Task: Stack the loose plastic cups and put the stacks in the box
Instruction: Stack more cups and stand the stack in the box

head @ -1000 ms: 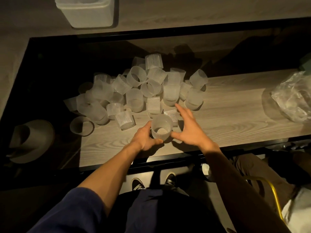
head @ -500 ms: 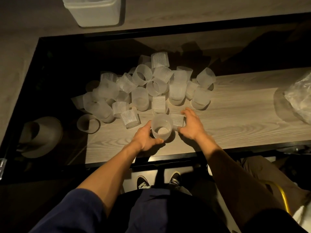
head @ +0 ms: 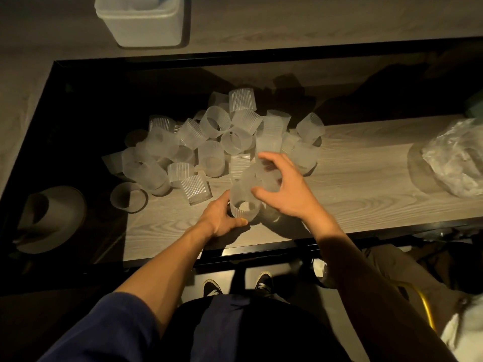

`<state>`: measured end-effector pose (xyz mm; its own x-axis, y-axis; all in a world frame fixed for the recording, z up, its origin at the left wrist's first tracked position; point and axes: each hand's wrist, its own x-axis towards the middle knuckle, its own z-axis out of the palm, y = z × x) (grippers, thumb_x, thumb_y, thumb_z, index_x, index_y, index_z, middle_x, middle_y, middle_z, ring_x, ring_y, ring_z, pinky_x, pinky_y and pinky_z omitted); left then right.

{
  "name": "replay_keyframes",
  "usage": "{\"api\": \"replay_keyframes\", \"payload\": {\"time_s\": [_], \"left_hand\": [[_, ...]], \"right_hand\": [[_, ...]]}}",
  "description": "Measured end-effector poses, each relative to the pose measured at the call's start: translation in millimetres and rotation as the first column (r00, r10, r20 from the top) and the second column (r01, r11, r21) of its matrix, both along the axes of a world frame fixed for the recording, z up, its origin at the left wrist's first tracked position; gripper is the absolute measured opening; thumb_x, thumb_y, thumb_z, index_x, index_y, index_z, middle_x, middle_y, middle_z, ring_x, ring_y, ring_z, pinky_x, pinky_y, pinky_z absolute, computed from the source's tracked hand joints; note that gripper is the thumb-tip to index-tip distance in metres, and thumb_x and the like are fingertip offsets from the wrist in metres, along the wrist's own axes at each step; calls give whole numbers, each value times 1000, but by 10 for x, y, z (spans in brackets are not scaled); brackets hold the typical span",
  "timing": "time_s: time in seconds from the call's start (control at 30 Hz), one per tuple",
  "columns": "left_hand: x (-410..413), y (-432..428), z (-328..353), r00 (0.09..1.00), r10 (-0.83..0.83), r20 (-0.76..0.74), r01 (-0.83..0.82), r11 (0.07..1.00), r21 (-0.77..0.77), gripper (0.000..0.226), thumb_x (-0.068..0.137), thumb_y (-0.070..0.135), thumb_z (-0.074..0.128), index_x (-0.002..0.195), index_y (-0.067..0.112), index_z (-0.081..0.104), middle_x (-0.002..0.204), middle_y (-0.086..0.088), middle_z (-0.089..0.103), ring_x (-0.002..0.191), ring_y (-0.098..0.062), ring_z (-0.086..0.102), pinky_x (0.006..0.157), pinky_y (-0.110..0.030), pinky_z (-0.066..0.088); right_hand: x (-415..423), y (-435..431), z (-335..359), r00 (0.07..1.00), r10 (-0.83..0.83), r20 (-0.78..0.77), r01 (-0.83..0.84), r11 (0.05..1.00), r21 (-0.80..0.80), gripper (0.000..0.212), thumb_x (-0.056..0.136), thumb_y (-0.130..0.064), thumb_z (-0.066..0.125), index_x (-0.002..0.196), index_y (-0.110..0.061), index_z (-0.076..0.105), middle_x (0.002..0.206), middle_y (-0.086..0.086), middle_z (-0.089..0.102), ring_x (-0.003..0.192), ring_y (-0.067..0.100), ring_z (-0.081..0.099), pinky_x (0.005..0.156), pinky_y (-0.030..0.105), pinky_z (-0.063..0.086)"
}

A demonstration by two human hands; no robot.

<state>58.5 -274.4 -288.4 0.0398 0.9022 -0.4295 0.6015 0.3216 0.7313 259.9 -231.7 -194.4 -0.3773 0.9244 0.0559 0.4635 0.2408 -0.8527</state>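
Gripping an upright ribbed cup (head: 244, 205) near the front edge of the wooden tabletop (head: 352, 184), the left hand (head: 220, 218) curls thumb and fingers round its lower wall; the fingers on the far side are hidden behind the cup. The right hand (head: 287, 189) holds a second cup (head: 265, 176) in curled fingertips, tilted, just above and behind the first. Blur smears it, so whether the two cups touch cannot be told. Behind both hands the loose cups (head: 209, 145) lie in a heap, some upright, some on their sides, the leftmost fading into the dark surface beside the wood. The box (head: 142, 24) sits well beyond the heap, past the table's far edge, its far rim cut off by the top of the view. A crumpled plastic bag (head: 454, 158) at the right is cropped by the frame, and a hat (head: 52, 220) at the left is dim and hard to make out
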Motion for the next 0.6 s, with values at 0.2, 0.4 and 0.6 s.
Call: {"api": "replay_keyframes", "payload": {"time_s": [0.2, 0.4, 0.6], "left_hand": [[-1, 10, 7, 1000, -14, 9, 13, 1000, 14, 82, 72, 26, 88, 141, 29, 43, 124, 0, 64, 111, -22, 59, 99, -40, 49], [10, 0, 12, 1000, -10, 20, 9, 999, 45, 69, 71, 24, 86, 129, 25, 50, 107, 2, 67, 99, -20, 64, 84, -30, 50], [-73, -23, 34, 1000, -19, 8, 19, 997, 68, 79, 74, 24, 87, 141, 24, 46, 118, 0, 64, 106, -19, 60, 92, -33, 51]], "right_hand": [[-186, -23, 2, 935, 163, 316, -195, 978, 73, 82, 77, -43, 76, 150, -24, 46, 134, -2, 46, 129, 16, 38, 109, 33, 36], [-352, -54, -55, 881, 206, 426, -251, 967, 51, 85, 75, -43, 84, 150, -28, 47, 133, 0, 43, 125, 19, 38, 108, 31, 37], [-363, -73, -137, 743, 241, 625, -268, 962, -52, 97, 77, -63, 77, 158, -41, 27, 167, -12, 21, 156, 20, 5, 120, 55, 12]]}}
